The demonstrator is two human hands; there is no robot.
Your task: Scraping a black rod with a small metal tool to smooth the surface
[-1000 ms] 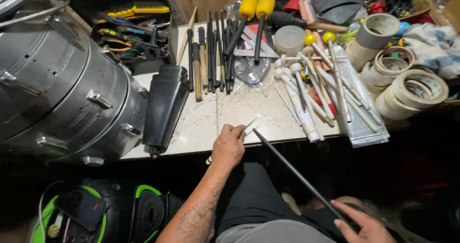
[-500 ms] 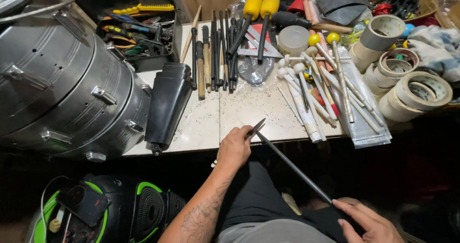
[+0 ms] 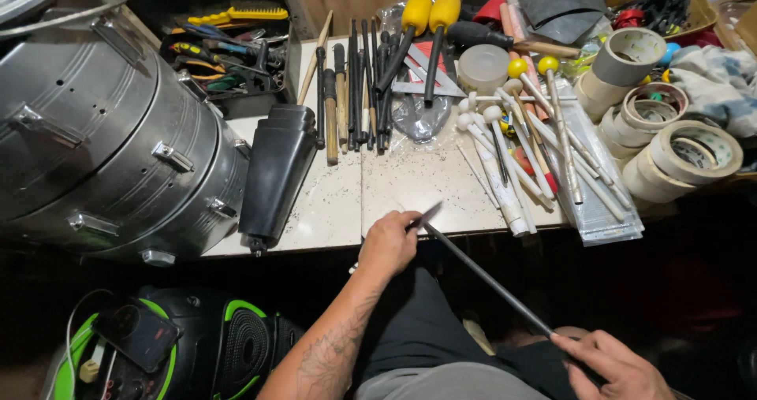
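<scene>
Both of my hands are on one long thin dark rod [image 3: 489,278], which runs slantwise from the front edge of the worktop [image 3: 410,187] down toward my lap. My left hand [image 3: 388,244] is curled shut around the rod's upper end, with the pale tip poking out just past my fingers over the worktop's edge. My right hand [image 3: 611,362] grips the lower end, fingers closed over it near my knee.

Beyond the left hand lies a row of dark sticks [image 3: 364,85] and two yellow-headed mallets [image 3: 430,12]. To the right is a spread of white-tipped mallets [image 3: 505,148] on a clear plastic sleeve [image 3: 599,203], and further right are several rolls of tape [image 3: 694,152]. At the left sits a big metal drum shell [image 3: 102,132], with a black cowbell [image 3: 276,171] leaning just beside it on the worktop.
</scene>
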